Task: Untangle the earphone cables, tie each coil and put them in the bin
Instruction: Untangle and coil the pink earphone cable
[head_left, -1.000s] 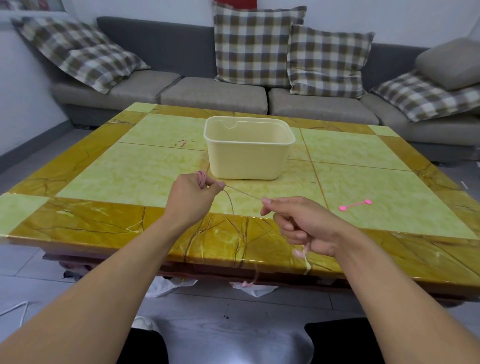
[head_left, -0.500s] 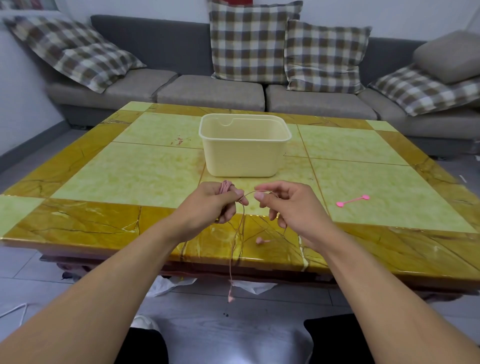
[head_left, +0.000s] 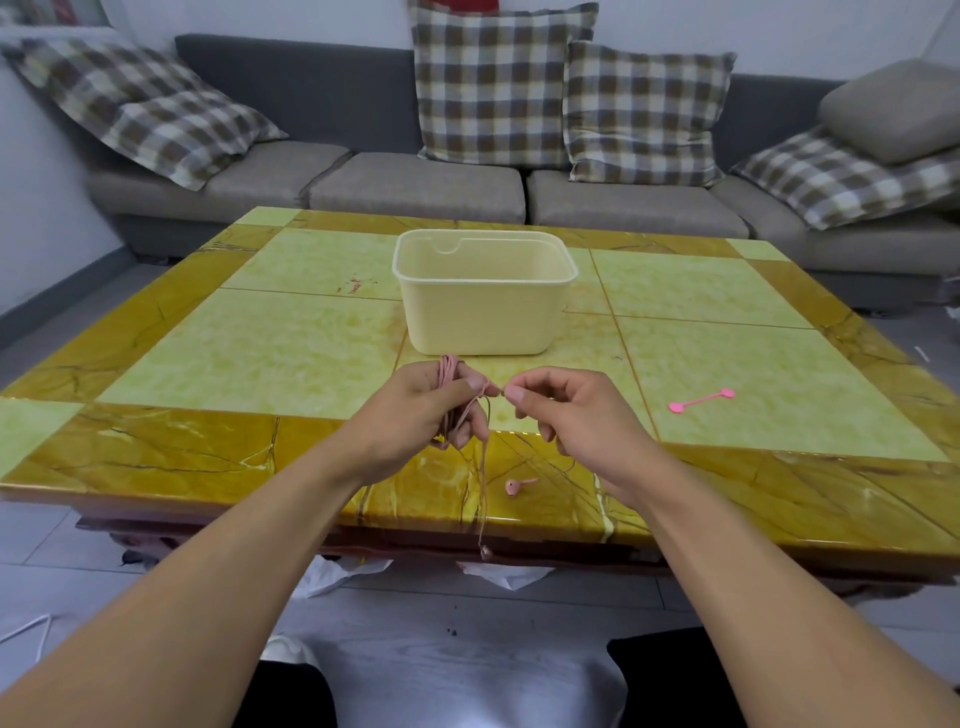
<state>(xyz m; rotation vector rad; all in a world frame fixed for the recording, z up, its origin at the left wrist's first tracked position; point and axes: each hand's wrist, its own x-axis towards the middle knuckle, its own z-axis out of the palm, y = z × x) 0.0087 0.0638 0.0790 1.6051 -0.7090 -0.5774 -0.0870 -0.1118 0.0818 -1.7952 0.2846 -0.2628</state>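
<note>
A thin pink earphone cable (head_left: 484, 467) is wound in loops around the fingers of my left hand (head_left: 434, 410). My right hand (head_left: 563, 410) pinches the same cable just beside the left thumb. Two loose ends hang down: one earbud (head_left: 514, 486) lies on the table's front border, the other (head_left: 485, 552) dangles below the edge. The cream bin (head_left: 485, 317) stands just beyond my hands and looks empty. A pink cable tie (head_left: 701, 400) lies on the table to the right.
The yellow marble table (head_left: 260, 353) fills the middle of the view. A grey sofa (head_left: 415, 187) with checked cushions runs behind it. White bags (head_left: 337, 574) lie on the floor under the front edge.
My right hand, which held the cable stretched out to the right, has come in close to the left hand. More cable is now wound on the left fingers, and the hanging ends are shorter.
</note>
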